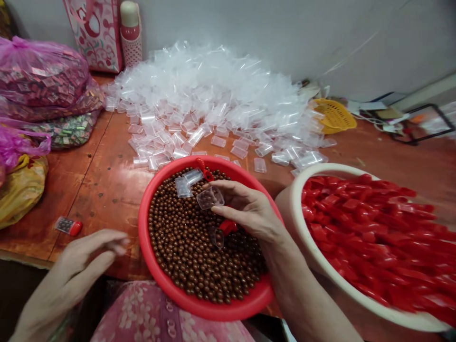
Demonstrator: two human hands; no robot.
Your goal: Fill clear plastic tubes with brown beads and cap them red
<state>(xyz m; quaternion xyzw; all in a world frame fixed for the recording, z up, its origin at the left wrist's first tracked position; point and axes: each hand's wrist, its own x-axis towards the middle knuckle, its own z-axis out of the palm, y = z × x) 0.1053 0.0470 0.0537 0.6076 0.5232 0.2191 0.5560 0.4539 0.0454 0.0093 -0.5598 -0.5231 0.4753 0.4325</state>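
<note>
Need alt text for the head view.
The right hand holds a clear case over a red basin of brown balls, the left hand open beside it. Heaped clear cases lie behind; a white tub holds red pieces.

Balls (192,237) sit in the basin (221,311), lower centre; cases (213,99) lie behind it; caps (370,237) fill the tub (297,209), lower right.

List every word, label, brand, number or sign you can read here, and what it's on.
No text can be read.
Small pieces inside the purple bag: markings too small to read.
Yellow bag: red marks, unreadable.
Pink patterned bag: no legible lettering.
Clear container in the right hand: no lettering visible.
</note>
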